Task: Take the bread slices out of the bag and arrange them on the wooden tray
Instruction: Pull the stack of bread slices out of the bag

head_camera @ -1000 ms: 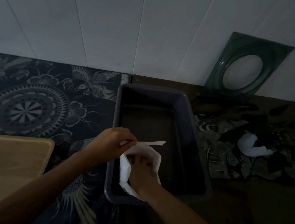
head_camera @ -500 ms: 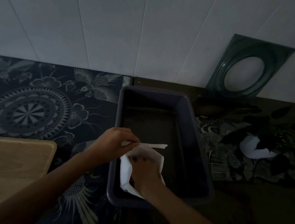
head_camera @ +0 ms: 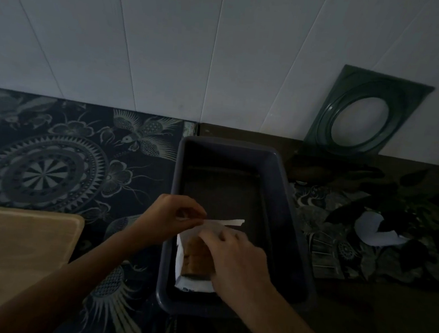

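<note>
A white bread bag (head_camera: 192, 283) lies in the near end of a dark plastic tub (head_camera: 287, 199). My left hand (head_camera: 171, 220) pinches the bag's upper edge and holds it up. My right hand (head_camera: 234, 260) has come partly out of the bag and grips brown bread slices (head_camera: 196, 254), which show through the bag's mouth. The wooden tray (head_camera: 17, 249) lies at the lower left, bare, and a short gap separates it from the tub.
A patterned dark cloth (head_camera: 53, 167) covers the counter on the left. A dark green square frame (head_camera: 363, 118) with a round hole leans on the white wall at the back right. A white scrap (head_camera: 374, 233) lies among dark leaves on the right.
My right hand has drawn back out of the bag, and brown bread slices now show at the bag's mouth. My left hand still holds the bag's edge.
</note>
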{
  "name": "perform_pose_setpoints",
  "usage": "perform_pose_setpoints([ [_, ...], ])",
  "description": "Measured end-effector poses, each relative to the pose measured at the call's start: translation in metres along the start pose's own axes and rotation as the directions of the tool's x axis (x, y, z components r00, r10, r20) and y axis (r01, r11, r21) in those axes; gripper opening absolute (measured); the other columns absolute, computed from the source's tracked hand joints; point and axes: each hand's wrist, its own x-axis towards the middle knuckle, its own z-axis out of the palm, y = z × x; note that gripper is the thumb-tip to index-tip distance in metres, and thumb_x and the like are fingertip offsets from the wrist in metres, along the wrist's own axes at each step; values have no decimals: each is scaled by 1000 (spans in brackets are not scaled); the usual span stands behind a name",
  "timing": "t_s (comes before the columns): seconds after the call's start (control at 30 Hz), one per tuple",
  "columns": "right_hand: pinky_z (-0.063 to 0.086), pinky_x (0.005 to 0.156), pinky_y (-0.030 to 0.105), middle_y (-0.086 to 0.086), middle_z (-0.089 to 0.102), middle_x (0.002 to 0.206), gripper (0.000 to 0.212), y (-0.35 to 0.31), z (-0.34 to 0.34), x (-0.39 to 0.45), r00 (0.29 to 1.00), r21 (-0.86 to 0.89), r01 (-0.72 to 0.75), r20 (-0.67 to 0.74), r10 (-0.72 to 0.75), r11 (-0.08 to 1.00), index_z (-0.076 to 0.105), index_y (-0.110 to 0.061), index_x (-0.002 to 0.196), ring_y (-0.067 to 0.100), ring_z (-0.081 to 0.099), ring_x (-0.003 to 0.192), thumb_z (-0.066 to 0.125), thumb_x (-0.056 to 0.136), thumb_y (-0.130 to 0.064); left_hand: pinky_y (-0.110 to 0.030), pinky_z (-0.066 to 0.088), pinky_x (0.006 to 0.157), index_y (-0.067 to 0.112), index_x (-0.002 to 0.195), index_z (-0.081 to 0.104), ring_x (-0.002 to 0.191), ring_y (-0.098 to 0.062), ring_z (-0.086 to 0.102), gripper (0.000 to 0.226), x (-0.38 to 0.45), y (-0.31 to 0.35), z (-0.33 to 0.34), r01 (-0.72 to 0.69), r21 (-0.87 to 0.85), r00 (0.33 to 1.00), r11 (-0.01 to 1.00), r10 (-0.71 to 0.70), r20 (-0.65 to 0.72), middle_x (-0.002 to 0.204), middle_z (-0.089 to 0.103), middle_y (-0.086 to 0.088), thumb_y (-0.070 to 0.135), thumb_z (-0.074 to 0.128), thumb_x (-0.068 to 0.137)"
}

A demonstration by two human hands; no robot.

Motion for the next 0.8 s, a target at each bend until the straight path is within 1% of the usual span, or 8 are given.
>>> perform_pose_setpoints([
  [0.2, 48, 80, 40, -4, 55, 128, 74, 8, -34, -12, 997, 36, 0, -74, 3, 999, 27, -49, 138, 24, 56, 113, 75, 81, -38, -7, 53, 77, 26, 101, 78, 88, 6, 71, 18, -5, -2, 0, 86, -114, 996, 990, -86, 12, 89, 75, 19, 26, 78, 83],
  [0.3, 50, 75, 38, -9, 58, 115, 67, 13, -58, -18, 997, 96, 8, -75, -1, 995, 31, -52, 131, 19, 61, 102, 73, 79, -57, -6, 53, 77, 30, 103, 77, 88, 5, 71, 19, -8, -2, -3, 118, -126, 993, 985, -114, 36, 89, 77, 18, 22, 76, 85],
  [0.4, 55, 77, 36, -14, 61, 110, 64, 17, -83, -23, 994, 153, 39, -109, -22, 988, 36, -53, 128, 11, 64, 96, 55, 72, -77, -17, 57, 81, 36, 101, 75, 90, 1, 72, 26, -10, 1, -7, 148, -157, 986, 976, -132, 104, 93, 77, 16, 14, 72, 87],
  [0.53, 53, 81, 24, -23, 63, 112, 63, 26, -111, -25, 982, 208, 83, -184, -45, 975, 41, -51, 129, -2, 62, 97, 71, 74, -59, -18, 54, 77, 38, 88, 71, 91, 4, 65, 11, -15, 11, -14, 117, -166, 987, 979, -96, 130, 94, 65, 33, 38, 71, 77],
  [0.6, 44, 77, 11, -32, 59, 108, 64, 30, -123, -25, 975, 256, 108, -215, -52, 961, 43, -52, 129, -15, 57, 94, 76, 74, -54, -12, 50, 85, 53, 101, 60, 107, 6, 52, 37, -17, 13, -19, 110, -121, 983, 987, -90, 163, 112, 48, 39, 34, 80, 76],
  [0.67, 41, 74, 7, -38, 57, 105, 64, 32, -134, -23, 969, 314, 129, -242, -53, 941, 43, -55, 128, -22, 54, 96, 80, 76, -49, -4, 43, 90, 65, 118, 35, 122, 7, 34, 76, -18, 16, -28, 150, -108, 968, 983, -123, 219, 127, 24, 42, 32, 87, 72],
  [0.73, 45, 77, 9, -40, 56, 106, 65, 31, -144, -20, 967, 360, 146, -251, -55, 921, 44, -57, 126, -21, 54, 103, 83, 75, -47, -2, 31, 100, 66, 123, 20, 130, 9, 27, 95, -19, 21, -39, 145, -75, 960, 987, -122, 251, 137, 19, 36, 38, 90, 66],
  [0.8, 51, 84, 18, -34, 58, 113, 68, 27, -151, -16, 967, 404, 156, -248, -56, 901, 45, -56, 127, -12, 58, 106, 84, 72, -48, 7, 24, 98, 65, 126, 16, 125, 27, 27, 102, -20, 30, -54, 116, -88, 964, 989, -91, 248, 140, 20, 38, 42, 92, 62],
])
